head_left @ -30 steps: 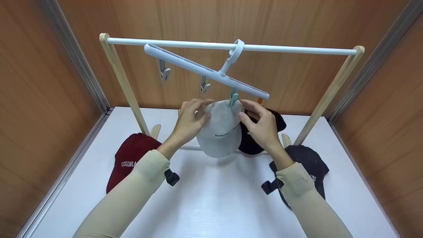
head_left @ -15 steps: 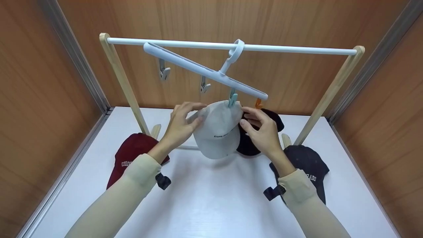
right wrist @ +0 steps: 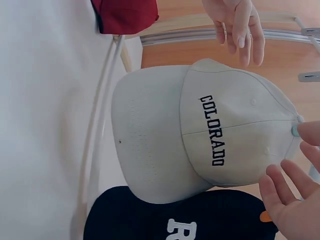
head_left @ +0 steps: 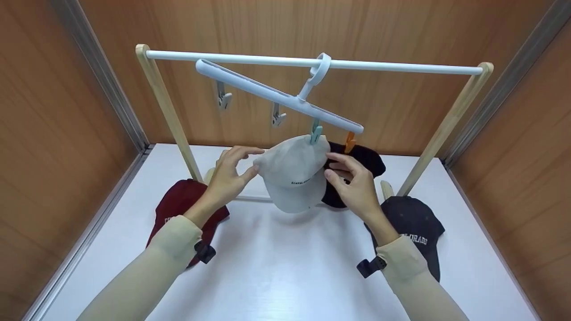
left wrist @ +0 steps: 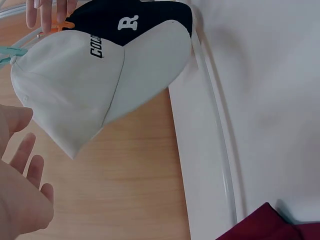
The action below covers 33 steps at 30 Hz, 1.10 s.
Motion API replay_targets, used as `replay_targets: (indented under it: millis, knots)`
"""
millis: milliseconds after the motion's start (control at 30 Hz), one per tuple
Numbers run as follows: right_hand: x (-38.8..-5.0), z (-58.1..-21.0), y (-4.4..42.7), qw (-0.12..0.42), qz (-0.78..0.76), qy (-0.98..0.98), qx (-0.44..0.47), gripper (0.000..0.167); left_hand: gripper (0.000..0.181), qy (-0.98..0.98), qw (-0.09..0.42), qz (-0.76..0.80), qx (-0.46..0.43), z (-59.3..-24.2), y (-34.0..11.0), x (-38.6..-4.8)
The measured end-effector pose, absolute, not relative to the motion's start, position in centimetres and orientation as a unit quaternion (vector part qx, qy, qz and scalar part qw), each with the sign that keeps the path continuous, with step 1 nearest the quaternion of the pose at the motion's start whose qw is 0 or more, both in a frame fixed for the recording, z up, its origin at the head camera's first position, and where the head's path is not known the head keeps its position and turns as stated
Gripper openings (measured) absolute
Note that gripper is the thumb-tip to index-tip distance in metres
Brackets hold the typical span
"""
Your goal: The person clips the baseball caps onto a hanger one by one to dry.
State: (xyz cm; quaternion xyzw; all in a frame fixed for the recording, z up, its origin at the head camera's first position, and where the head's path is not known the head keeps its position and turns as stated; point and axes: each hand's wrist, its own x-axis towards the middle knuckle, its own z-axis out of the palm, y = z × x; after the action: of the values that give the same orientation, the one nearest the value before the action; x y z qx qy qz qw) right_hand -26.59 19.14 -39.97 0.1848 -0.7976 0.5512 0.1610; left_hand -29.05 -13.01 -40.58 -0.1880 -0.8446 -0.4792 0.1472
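Observation:
A white baseball cap (head_left: 290, 169) with dark "COLORADO" lettering (right wrist: 214, 131) hangs brim down from a teal clip (head_left: 316, 134) on a pale blue hanger (head_left: 267, 92). To the left of the cap, my left hand (head_left: 225, 178) is spread, thumb and fingers apart; in the left wrist view the thumb (left wrist: 17, 119) is close to the crown. My right hand (head_left: 357, 187) is at the cap's right side, fingers loosely bent; whether the fingertips touch the fabric I cannot tell. Behind it hangs a black cap (head_left: 369, 161) in an orange clip (head_left: 349, 142), partly hidden.
The hanger hooks over the white rail (head_left: 401, 67) of a wooden-ended rack. Two grey clips, a left one (head_left: 224, 100) and an inner one (head_left: 278, 118), hang from it unloaded. A maroon cap (head_left: 178, 203) and a dark grey cap (head_left: 415, 216) lie on the white table (head_left: 276, 267).
My left hand has drawn away from the white cap, to the left and down. My right hand has shifted slightly down. The cap stays hanging, and its left side now stands out further.

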Motion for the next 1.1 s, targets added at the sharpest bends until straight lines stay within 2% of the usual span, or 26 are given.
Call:
replay_targets:
  millis: [767, 1100]
  knots:
    - [-26.1, -42.3, 19.9, 0.142, 0.554, -0.800, 0.183, 0.039, 0.038, -0.856, 0.110, -0.485, -0.140, -42.7, -17.9, -27.8]
    - [-25.9, -43.0, 19.7, 0.130, 0.556, -0.798, 0.193, 0.037, 0.032, -0.842, 0.141, -0.504, -0.130, -43.4, -19.8, -27.8]
